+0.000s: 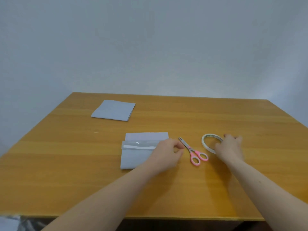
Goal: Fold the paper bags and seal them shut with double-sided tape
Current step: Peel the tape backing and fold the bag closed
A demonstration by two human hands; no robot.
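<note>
A pale grey paper bag [136, 157] lies flat in the middle of the wooden table [83, 164], with a strip of white tape [138, 146] running across its fold. My left hand [166, 153] rests over the bag's right edge, fingers curled; whether it pinches anything is unclear. A roll of double-sided tape [210, 142] lies to the right, and my right hand [229, 148] sits on its right side with fingers over the ring. Pink-handled scissors [193, 151] lie shut between the two hands.
A second folded grey paper bag [114, 110] lies at the back left of the table. The table's front edge runs along the bottom, with crumpled plastic [20, 222] below it at the lower left. A plain wall stands behind.
</note>
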